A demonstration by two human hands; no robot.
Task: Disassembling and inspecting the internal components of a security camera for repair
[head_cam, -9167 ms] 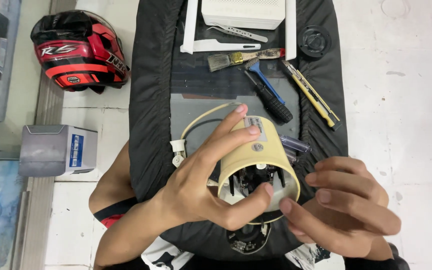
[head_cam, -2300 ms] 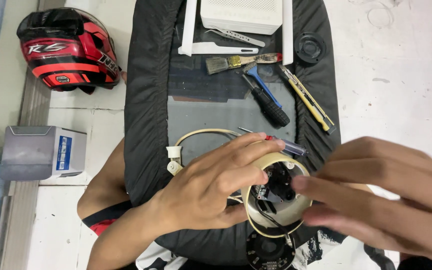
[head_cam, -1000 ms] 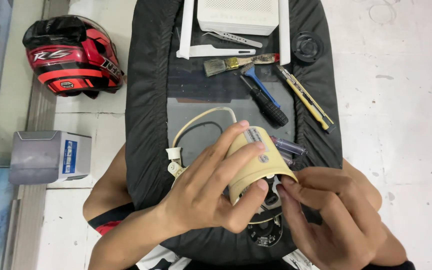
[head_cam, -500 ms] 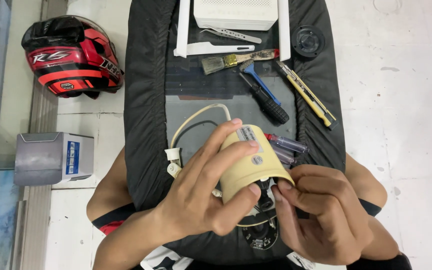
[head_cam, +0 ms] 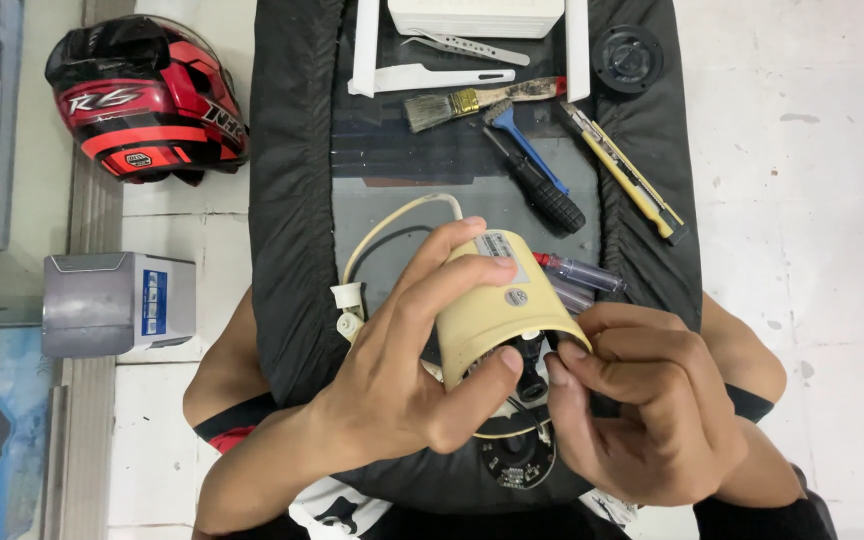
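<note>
left hand (head_cam: 407,385): wrapped round the cream housing (head_cam: 497,300), thumb at its open rim, fingers over the top; a firm closed grip, held above the dark mat (head_cam: 297,200).
right hand (head_cam: 647,400): closed, fingertips pinched at the mouth of the housing, on the dark inner parts (head_cam: 530,372); what exactly they pinch cannot be told.
housing: tilted, open end toward the person and down, a cable (head_cam: 392,220) curling from its back end onto the mat.
below it: a round circuit board (head_cam: 517,465) lies on the mat under the hands, partly hidden.
step in hand: working the inner parts at the mouth of the housing, as it looks.
to do it well: keep the left grip steady and let only the right fingertips move; pull or press straight along the axis of the housing, not sideways, since thin wires seem to run there.
watch for: the cable snagging and the board below being knocked.
tools near: screwdriver (head_cam: 537,180), brush (head_cam: 477,100), yellow cutter (head_cam: 622,175), tweezers (head_cam: 467,47), all well apart from the hands.
off the mat: helmet (head_cam: 142,100) and grey box (head_cam: 117,303) on the floor.
</note>
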